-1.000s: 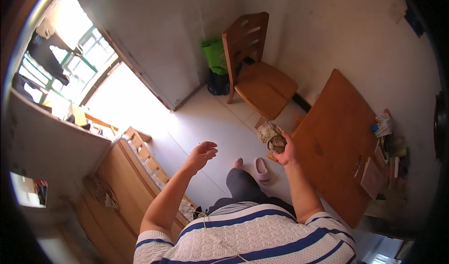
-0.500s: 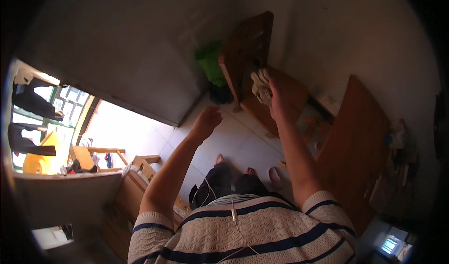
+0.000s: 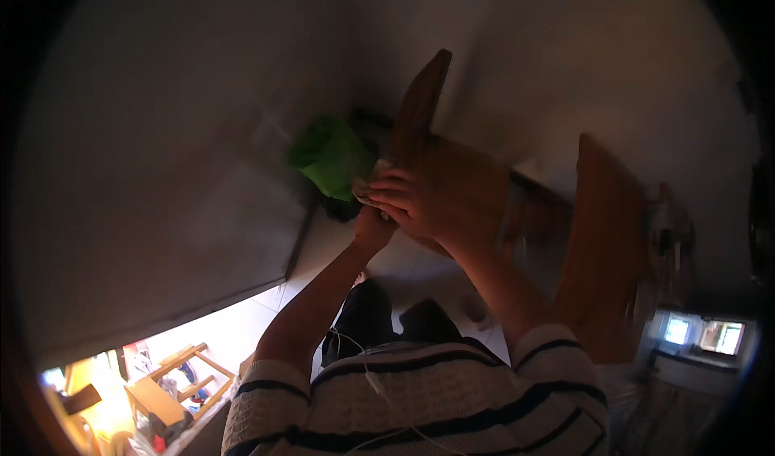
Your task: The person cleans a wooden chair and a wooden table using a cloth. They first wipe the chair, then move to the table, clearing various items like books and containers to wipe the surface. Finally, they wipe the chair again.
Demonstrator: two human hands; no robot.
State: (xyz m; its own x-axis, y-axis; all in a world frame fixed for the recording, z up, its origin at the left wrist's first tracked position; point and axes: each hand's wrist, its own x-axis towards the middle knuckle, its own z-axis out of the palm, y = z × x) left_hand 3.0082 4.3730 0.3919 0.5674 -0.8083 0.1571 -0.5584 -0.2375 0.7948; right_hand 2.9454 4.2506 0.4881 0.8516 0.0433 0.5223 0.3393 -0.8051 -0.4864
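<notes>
My left hand and my right hand meet in front of me, close to the wooden chair. A crumpled beige bundle, which looks like cloth, shows in part between them. The right fingers lie over the bundle, bent and pressed together. The left hand is just below, its fingers mostly hidden behind the right hand. Just beyond the hands is a bright green bag-like thing. The picture is dim and a little smeared.
A brown wooden chair stands ahead, with a wooden panel to the right. A pale wall or partition fills the left. A wooden stool frame is in bright light at lower left. A white cord hangs over my shirt.
My hands were apart, the right one holding the beige bundle up at the right. Now the right hand has come left and both hands meet at the bundle. My view has turned left.
</notes>
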